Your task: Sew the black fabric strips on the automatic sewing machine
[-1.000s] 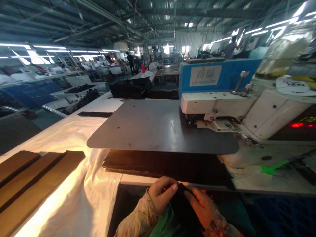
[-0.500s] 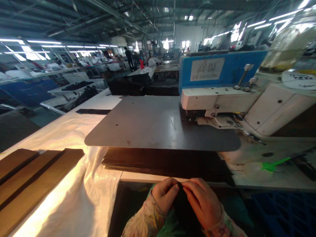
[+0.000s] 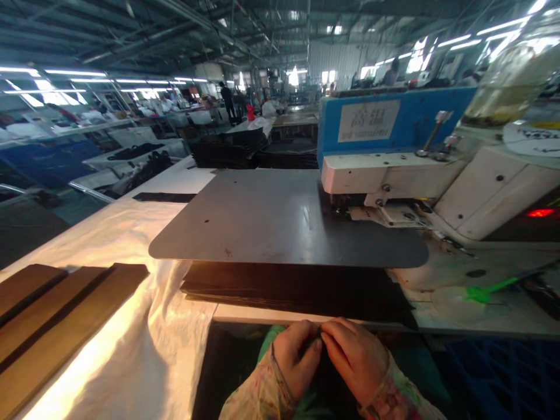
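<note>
My left hand (image 3: 298,357) and my right hand (image 3: 356,360) are close together at the table's front edge, thumbs and fingers pinched on a piece of black material (image 3: 326,373). Most of that piece is lost in the dark between and below the hands. Just beyond them a stack of dark sheets (image 3: 289,289) lies under a grey metal plate (image 3: 262,233). The head of a blue and white sewing machine (image 3: 394,169) reaches over the plate's right side.
Brown strips (image 3: 79,315) lie at the left on a white cloth (image 3: 175,326). Black stacks (image 3: 230,149) stand behind the plate. At the right are a green-handled item (image 3: 481,293) and a blue crate (image 3: 507,373). A person (image 3: 227,102) stands far back.
Both hands have dropped slightly, and less of the black piece shows between them. A red light now shows on the machine at the right.
</note>
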`<state>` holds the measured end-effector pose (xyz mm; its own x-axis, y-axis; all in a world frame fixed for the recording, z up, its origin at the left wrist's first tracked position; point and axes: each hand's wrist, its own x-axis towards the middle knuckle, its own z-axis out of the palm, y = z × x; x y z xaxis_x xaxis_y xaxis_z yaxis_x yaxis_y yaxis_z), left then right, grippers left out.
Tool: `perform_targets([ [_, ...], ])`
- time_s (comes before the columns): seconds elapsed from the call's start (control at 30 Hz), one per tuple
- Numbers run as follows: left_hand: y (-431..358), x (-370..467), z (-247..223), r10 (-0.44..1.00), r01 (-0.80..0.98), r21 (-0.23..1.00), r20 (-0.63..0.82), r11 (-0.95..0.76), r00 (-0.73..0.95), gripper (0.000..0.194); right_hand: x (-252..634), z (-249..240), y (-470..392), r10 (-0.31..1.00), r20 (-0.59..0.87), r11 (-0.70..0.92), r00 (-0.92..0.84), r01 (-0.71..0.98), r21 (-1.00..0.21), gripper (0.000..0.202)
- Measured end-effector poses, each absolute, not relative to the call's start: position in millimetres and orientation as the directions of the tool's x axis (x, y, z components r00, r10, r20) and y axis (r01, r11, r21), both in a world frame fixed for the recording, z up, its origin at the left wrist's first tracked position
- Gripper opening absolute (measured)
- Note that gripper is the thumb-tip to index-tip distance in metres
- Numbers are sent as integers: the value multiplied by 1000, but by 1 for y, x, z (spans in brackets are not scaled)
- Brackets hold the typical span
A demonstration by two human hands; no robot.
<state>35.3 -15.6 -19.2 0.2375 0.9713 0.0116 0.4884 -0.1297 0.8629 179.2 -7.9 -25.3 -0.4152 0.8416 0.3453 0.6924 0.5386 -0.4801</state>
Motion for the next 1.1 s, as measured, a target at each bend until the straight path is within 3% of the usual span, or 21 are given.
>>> perform_targets([
  [0.27,-19,41,-14,939,494,833,84,-250,334,20,177,-31,-10,867,306,492,-393,773,-401,17],
  [0.47,-23,40,-20,917,498,801,151,-333,370,21,179,-32,-3,917,206,390,-341,664,-638,15],
  [0.73,-17,33,-23,985,377,925,-10,-58,174,21,193,-16,2,879,116,318,-462,388,-865,17],
  [0.93,-19,28,-33,978,432,901,-53,-40,201,20,189,-47,-12,917,-27,152,-398,409,-900,21],
  [1.03,-21,26,-39,976,414,910,-61,-31,209,22,191,-70,-22,932,17,181,-361,426,-887,23],
  [1.1,-18,19,-45,982,348,937,-93,31,162,29,198,-83,-29,966,117,221,-231,501,-837,26],
])
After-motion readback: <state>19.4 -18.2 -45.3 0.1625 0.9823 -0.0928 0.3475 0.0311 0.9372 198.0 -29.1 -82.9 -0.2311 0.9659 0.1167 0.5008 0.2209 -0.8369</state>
